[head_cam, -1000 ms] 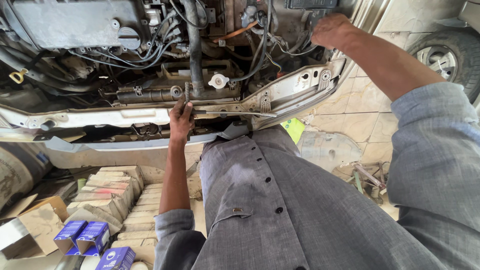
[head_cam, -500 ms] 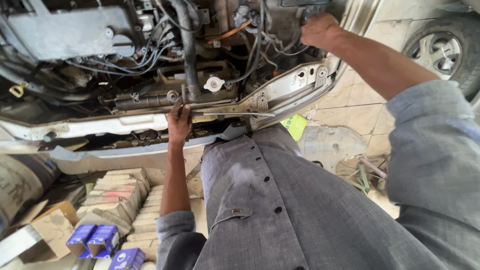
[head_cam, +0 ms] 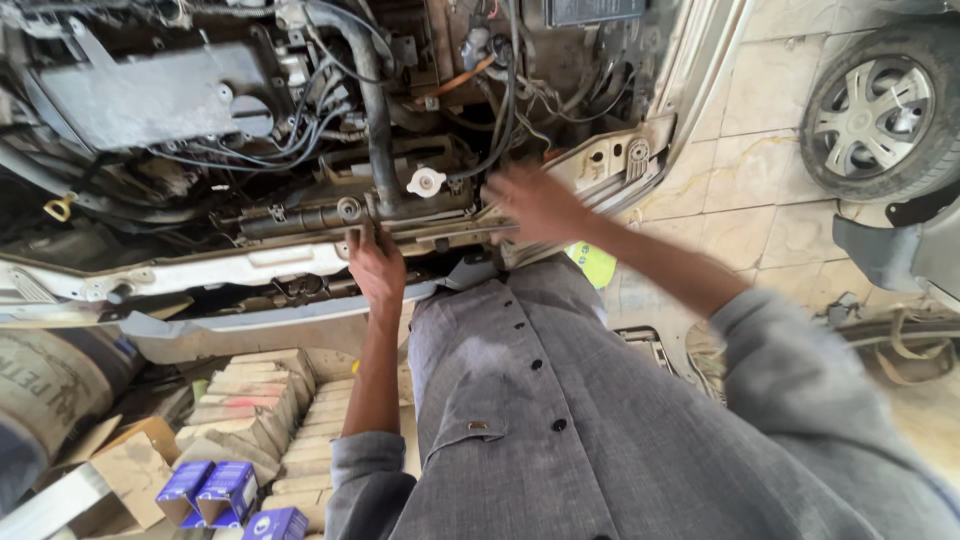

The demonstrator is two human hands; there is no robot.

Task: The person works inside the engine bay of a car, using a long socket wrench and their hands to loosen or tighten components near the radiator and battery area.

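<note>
The grimy, ridged metal front crossbar [head_cam: 400, 222] is gripped by the left hand [head_cam: 375, 268]. The blurred right hand [head_cam: 535, 205], fingers spread, is held beside the round white plastic cap [head_cam: 426, 182].

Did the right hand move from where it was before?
Yes. The right hand was deep in the engine bay among the wires, past the white cap. It has pulled back toward the person and now sits blurred beside that cap, at the front crossbar.
</note>
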